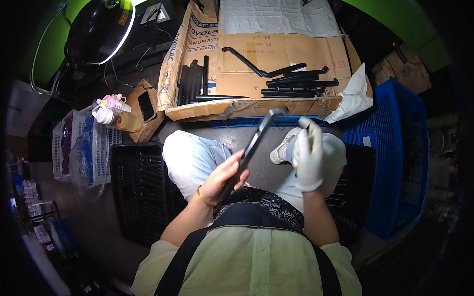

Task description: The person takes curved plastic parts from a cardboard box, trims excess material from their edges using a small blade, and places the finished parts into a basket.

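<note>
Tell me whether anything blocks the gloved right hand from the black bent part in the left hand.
Nothing visible does: the gap between the right hand and the black bent part in the left hand looks open, with floor and a shoe showing below.

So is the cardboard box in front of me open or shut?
Open: black bars lie in plain view inside the cardboard box.
</note>
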A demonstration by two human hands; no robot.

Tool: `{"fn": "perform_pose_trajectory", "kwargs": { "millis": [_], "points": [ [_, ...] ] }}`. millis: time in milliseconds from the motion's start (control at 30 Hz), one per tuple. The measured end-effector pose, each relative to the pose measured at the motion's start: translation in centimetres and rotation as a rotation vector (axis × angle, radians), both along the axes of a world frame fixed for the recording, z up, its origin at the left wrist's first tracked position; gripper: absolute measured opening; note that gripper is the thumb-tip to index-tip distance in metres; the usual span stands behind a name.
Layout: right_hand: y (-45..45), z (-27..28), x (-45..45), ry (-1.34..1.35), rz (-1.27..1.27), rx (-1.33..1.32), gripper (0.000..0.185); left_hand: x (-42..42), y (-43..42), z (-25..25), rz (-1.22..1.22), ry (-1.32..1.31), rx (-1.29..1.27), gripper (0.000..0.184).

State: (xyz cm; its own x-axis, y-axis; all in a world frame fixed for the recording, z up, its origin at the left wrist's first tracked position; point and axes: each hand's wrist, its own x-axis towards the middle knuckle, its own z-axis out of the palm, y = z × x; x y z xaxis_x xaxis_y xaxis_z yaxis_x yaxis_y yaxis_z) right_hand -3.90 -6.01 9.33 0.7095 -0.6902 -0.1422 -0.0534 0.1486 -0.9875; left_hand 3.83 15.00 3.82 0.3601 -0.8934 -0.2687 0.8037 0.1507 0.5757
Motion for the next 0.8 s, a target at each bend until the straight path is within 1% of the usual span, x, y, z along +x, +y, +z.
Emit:
{"fn": "perform_pose_trajectory", "kwargs": {
  "millis": [33,67,100,133,167,200,233,267,300,333,367,433,467,567,600,700,800],
  "points": [
    [-0.8,0.9,0.3,-0.022,-0.015,0.051,0.024,-0.2,0.9,-0.3,-0.103,-0.007,0.016,0.058],
    [-1.1,1.7,0.7,-0.017,0.017,0.123,0.020,-0.2,1.4,-0.6,-0.203,-0.014,0.033,0.058],
    [-1.5,0.2,0.9,0.052,0.094,-0.012,0.014,-0.1,1.7,-1.0,-0.331,-0.036,-0.029,0.059],
    [-1.1,-1.2,0.9,0.069,0.148,-0.030,0.012,0.0,1.4,-0.7,-0.371,-0.097,-0.029,0.055],
    [0.0,-2.3,1.1,0.061,0.213,-0.103,0.011,0.0,1.0,-0.3,-0.410,-0.159,-0.026,0.051],
    [1.1,-3.4,1.2,0.049,0.274,-0.176,0.012,-0.2,0.4,0.1,-0.318,-0.232,0.063,0.048],
    [2.6,-3.9,1.3,0.011,0.345,-0.306,0.013,-0.6,-0.5,0.4,-0.226,-0.304,0.151,0.045],
    [3.9,-3.5,1.1,0.090,0.397,-0.200,0.014,-0.5,-1.1,0.5,-0.135,-0.377,0.238,0.042],
    [4.7,-3.2,0.9,0.170,0.447,-0.095,0.015,0.1,-1.3,0.1,-0.145,-0.530,0.302,0.033],
    [5.0,-3.4,0.9,0.075,0.429,-0.188,0.016,0.4,-1.4,0.1,-0.107,-0.537,0.306,0.031],
    [4.8,-3.3,0.5,0.106,0.419,-0.092,0.017,0.7,-1.5,0.1,-0.074,-0.544,0.310,0.028],
    [3.9,-2.0,-0.7,0.173,0.396,0.099,0.020,1.0,-1.7,0.7,-0.007,-0.455,0.243,0.024],
    [3.6,-1.2,-0.9,0.175,0.395,0.186,0.023,1.1,-1.6,0.4,0.013,-0.446,0.251,0.021],
    [2.6,1.1,-1.5,0.261,0.550,0.220,0.021,1.0,-1.9,1.1,-0.015,-0.419,0.236,0.021],
    [3.1,0.9,-1.6,0.228,0.529,-0.051,0.020,0.9,-1.9,1.1,-0.031,-0.417,0.224,0.022],
    [3.0,1.2,-1.5,0.270,0.633,-0.336,0.018,0.6,-1.9,1.3,-0.074,-0.419,0.215,0.023],
    [2.9,1.6,-1.2,0.219,0.677,-0.441,0.015,0.6,-2.0,2.3,-0.098,-0.427,0.261,0.023]
  ]
}}
